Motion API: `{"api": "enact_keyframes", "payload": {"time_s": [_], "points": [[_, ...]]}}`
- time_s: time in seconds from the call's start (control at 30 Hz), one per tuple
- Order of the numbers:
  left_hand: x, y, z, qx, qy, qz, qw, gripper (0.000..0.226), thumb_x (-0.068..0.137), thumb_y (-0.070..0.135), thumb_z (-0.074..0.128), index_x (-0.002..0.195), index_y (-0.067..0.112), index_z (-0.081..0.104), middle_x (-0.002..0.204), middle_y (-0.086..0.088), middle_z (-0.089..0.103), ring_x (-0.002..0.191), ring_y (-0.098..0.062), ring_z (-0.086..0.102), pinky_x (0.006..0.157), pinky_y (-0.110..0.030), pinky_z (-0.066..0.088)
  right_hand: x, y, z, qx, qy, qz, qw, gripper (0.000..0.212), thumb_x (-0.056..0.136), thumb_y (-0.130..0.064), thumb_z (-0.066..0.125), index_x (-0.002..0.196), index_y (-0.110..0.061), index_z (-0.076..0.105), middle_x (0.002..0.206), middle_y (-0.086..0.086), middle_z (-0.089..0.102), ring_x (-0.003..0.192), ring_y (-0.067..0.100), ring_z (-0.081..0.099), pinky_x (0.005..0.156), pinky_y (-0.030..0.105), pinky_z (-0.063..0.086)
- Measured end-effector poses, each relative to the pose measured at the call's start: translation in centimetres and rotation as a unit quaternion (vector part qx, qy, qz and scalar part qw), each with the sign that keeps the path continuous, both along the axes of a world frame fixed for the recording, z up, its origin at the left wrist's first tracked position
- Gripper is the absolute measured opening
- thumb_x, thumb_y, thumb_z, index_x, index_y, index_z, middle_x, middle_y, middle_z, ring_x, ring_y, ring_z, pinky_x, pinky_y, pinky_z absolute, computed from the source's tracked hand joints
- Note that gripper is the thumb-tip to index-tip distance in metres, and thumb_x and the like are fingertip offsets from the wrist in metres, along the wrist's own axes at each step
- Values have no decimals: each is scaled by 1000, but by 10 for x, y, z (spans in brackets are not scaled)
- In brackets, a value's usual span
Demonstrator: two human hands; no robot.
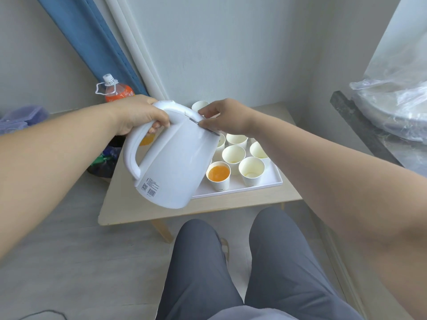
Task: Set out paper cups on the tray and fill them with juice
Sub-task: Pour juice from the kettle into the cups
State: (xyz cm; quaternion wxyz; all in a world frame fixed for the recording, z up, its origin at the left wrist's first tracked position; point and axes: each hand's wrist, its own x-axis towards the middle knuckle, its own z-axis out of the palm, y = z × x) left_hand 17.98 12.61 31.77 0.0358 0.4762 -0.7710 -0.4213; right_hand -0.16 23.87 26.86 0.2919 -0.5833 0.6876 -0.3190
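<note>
The tabletop [138,209] bears a white tray [254,189]. A white kettle [175,158] hangs tilted over the tray's left end. The left hand [138,114], arm stretched forward, has its fingers wrapped round the kettle's handle. The right hand [221,116] pinches the lid edge with curled fingers. Paper cups [233,154] stand on the tray, and the cup of juice [218,174] stands at its near edge.
</note>
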Motion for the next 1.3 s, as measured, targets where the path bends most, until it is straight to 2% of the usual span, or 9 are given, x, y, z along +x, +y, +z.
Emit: {"api": "enact_keyframes", "payload": {"time_s": [0.07, 0.13, 0.23, 0.33, 0.47, 0.57, 0.67, 0.93, 1.3], "points": [[-4, -4, 5, -10, 0, 2, 1000, 17, 78, -5, 58, 78, 10, 50, 46, -2, 42, 43, -17, 38, 41, -19, 34, -4, -5, 2, -7, -11, 0, 1000, 31, 87, -29, 64, 117, -20, 66, 116, 0, 65, 89, 12, 55, 89, 25, 45], [-10, -9, 8, -15, 0, 5, 1000, 18, 78, -5, 58, 75, 10, 49, 45, -2, 43, 44, -18, 38, 40, -18, 35, -8, -11, 4, -9, -20, -2, 1000, 30, 88, -28, 64, 117, -20, 67, 117, 1, 65, 88, 11, 54, 90, 26, 46], [-18, -19, 11, -17, -4, 10, 1000, 24, 79, -6, 58, 69, 12, 46, 43, -2, 42, 39, -15, 38, 39, -17, 34, -15, -22, 7, -12, -28, -4, 1000, 29, 89, -28, 63, 116, -21, 67, 118, 1, 65, 90, 12, 55, 95, 30, 47], [-28, -30, 15, -13, -11, 7, 1000, 22, 81, -6, 57, 71, 12, 48, 43, -1, 42, 38, -14, 38, 40, -17, 33, -23, -38, 6, -8, -41, -14, 999, 35, 89, -29, 64, 122, -21, 64, 121, -2, 63, 93, 11, 55, 95, 26, 47], [-43, -52, 18, -14, -30, 1, 999, 20, 81, -4, 58, 74, 13, 48, 43, 0, 43, 41, -15, 37, 48, -23, 31, -35, -63, 0, -4, -63, -25, 998, 35, 88, -30, 64, 122, -20, 64, 120, -3, 63, 93, 11, 55, 93, 25, 47], [-53, -66, 16, -14, -46, -1, 999, 21, 81, -2, 59, 73, 14, 47, 43, 0, 44, 41, -16, 38, 53, -27, 32, -43, -82, -9, -2, -83, -36, 996, 39, 87, -30, 66, 124, -18, 63, 123, -2, 62, 106, 14, 58, 101, 31, 46], [-64, -81, 14, -18, -68, -4, 997, 22, 81, 0, 60, 72, 14, 46, 46, -2, 44, 43, -17, 37, 52, -26, 32, -51, -98, -21, 2, -112, -48, 993, 42, 86, -30, 67, 126, -17, 62, 124, -2, 62, 114, 15, 57, 101, 33, 47], [-81, -107, 4, -20, -108, -28, 994, 18, 81, 1, 60, 76, 14, 48, 56, -6, 42, 47, -19, 38, 53, -25, 33, -60, -122, -45, 5, -169, -72, 983, 41, 85, -28, 69, 124, -17, 63, 122, -1, 63, 113, 15, 58, 98, 32, 49], [-90, -117, -2, -18, -146, -48, 988, 14, 83, 1, 60, 86, 11, 50, 57, -8, 44, 47, -18, 39, 54, -27, 34, -57, -131, -59, 4, -181, -86, 980, 39, 85, -25, 67, 122, -13, 65, 121, 2, 64, 113, 18, 59, 99, 32, 47]]}}
